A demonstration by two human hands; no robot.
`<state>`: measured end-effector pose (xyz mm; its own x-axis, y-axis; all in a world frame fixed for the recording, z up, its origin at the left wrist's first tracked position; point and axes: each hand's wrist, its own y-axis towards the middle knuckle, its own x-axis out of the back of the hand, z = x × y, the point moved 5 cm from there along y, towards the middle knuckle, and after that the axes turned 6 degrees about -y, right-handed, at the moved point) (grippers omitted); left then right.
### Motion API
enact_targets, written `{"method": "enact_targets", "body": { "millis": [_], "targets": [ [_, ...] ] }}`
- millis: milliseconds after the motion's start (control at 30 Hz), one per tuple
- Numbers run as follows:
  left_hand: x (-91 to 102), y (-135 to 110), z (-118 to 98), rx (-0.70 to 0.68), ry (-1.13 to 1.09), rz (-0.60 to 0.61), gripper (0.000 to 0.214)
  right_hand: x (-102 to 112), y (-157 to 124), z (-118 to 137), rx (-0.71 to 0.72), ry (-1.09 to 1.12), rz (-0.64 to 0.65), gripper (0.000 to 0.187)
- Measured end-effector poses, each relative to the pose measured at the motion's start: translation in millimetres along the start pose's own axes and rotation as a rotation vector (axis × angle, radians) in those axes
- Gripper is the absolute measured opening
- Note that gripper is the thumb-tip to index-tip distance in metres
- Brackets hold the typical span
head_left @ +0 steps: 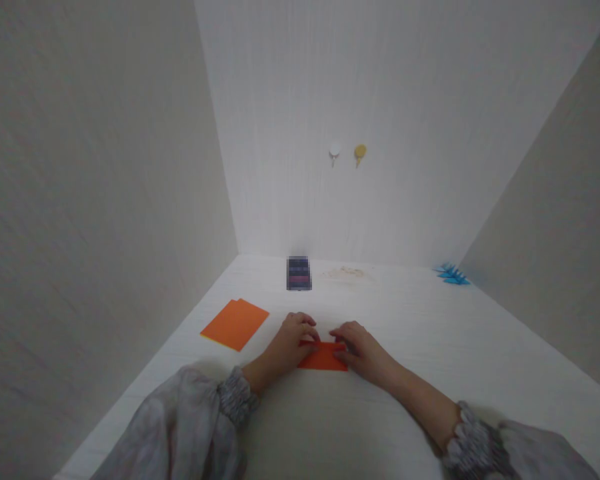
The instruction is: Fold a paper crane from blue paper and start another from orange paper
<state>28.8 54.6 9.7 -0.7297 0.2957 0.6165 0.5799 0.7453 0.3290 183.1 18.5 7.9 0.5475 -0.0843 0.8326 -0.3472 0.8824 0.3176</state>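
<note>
A folded strip of red-orange paper point(323, 361) lies on the white table in front of me, its long side running left to right. My left hand point(295, 337) is closed on its left end, with the thumb over the paper and the fingers curled behind the far edge. At the right end my right hand point(359, 348) grips it in the same way, thumb on top and fingers bent at the back edge. The fingertips behind the paper are partly hidden.
Left of my hands lies a small stack of orange paper sheets point(236, 325). A dark, blurred-out object point(299, 274) stands near the back wall. Blue folded paper pieces point(453, 274) sit in the far right corner. A white hook point(335, 153) and a yellow hook point(360, 153) are on the wall.
</note>
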Motion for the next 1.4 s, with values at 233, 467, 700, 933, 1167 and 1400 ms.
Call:
{"method": "enact_targets", "body": {
  "millis": [233, 467, 700, 933, 1167, 1400],
  "targets": [
    [-10.5, -2.3, 16.5, 0.228, -0.431, -0.031, 0.015, 0.5, 4.2, -15.3, -0.285, 0.547, -0.168, 0.014],
    [-16.8, -0.7, 18.6, 0.332, -0.74, -0.087, 0.023, 3.5, 8.1, -6.9, -0.393, 1.011, -0.297, 0.027],
    [-11.9, -1.0, 14.3, 0.394, -0.9, -0.181, 0.023, -18.9, 6.7, 2.5, -0.401, 0.982, -0.12, 0.021],
    [-12.5, -3.7, 3.9, 0.443, -0.983, -0.116, 0.022, -22.0, 4.3, -0.3, -0.44, 0.966, -0.121, 0.021],
    [-14.4, -4.0, 2.8, 0.441, -1.034, -0.068, 0.022, -19.5, -0.8, 0.7, -0.446, 1.03, -0.095, 0.023],
    [-14.0, -3.8, 2.6, 0.389, -1.076, -0.063, 0.024, -15.2, -2.6, 7.5, -0.384, 1.102, -0.086, 0.024]
  ]
}}
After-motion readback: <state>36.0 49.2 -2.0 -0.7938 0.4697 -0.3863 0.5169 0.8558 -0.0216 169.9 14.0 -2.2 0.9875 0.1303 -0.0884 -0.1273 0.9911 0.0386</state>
